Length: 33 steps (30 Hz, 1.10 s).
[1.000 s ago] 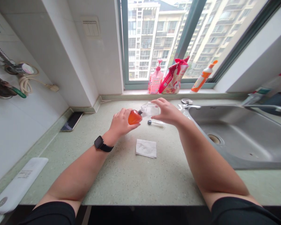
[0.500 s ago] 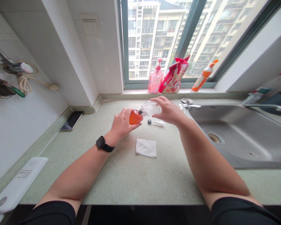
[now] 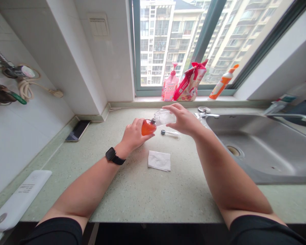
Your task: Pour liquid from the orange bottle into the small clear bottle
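Note:
My left hand [image 3: 133, 134] grips a small round orange bottle [image 3: 147, 127] just above the counter. My right hand [image 3: 184, 119] holds a clear plastic bottle [image 3: 165, 117] tilted on its side, its neck meeting the orange bottle's dark mouth. A black smartwatch [image 3: 113, 156] sits on my left wrist. Just behind the bottles a clear dropper with a black tip [image 3: 169, 133] lies on the counter. A folded white tissue [image 3: 159, 160] lies in front of my hands.
A steel sink [image 3: 260, 149] with a tap [image 3: 288, 115] lies to the right. On the sill stand a pink pump bottle [image 3: 169, 87], a red pouch [image 3: 189, 83] and an orange bottle [image 3: 221, 85]. A phone [image 3: 78, 130] and a white device [image 3: 19, 200] lie at left.
Both hands and the two joined bottles have hardly moved; the view has shifted slightly.

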{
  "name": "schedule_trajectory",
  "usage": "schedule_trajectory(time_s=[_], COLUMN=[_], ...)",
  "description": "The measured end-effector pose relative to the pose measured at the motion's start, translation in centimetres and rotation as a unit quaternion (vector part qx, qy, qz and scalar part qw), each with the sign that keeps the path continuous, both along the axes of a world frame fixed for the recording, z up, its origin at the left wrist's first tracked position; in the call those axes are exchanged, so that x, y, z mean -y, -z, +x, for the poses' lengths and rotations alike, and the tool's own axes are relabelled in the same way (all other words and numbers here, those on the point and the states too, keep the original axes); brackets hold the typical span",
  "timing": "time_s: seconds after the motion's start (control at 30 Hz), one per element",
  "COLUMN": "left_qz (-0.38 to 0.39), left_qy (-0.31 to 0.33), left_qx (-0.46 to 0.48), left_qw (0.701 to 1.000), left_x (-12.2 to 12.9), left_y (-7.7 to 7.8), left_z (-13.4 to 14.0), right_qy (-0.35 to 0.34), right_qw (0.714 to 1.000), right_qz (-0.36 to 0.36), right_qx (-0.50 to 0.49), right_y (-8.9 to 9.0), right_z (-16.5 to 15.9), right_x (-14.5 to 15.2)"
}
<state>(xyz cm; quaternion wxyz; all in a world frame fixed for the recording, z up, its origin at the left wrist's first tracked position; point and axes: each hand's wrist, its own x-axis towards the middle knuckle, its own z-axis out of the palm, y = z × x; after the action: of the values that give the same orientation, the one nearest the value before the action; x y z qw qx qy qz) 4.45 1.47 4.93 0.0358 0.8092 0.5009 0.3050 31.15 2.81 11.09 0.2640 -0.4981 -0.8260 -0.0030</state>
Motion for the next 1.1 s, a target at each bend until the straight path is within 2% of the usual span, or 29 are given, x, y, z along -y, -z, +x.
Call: schedule_trajectory(time_s=[0.47, 0.73, 1.1], left_qz=[0.003, -0.001, -0.042], left_qy=[0.004, 0.003, -0.012], left_qx=[0.003, 0.004, 0.005], left_qw=[1.0, 1.0, 0.999], left_x=[0.05, 0.12, 0.76], left_y=[0.26, 0.2, -0.62], left_z=[0.16, 0.18, 0.44], right_qy=[-0.01, 0.0, 0.008], right_qw=[1.0, 1.0, 1.0], right_qz=[0.027, 0.018, 0.013], right_qx=[0.008, 0.008, 0.017], right_y=[-0.06, -0.43, -0.73], right_z=[0.02, -0.31, -0.61], right_x=[-0.09, 0.43, 0.68])
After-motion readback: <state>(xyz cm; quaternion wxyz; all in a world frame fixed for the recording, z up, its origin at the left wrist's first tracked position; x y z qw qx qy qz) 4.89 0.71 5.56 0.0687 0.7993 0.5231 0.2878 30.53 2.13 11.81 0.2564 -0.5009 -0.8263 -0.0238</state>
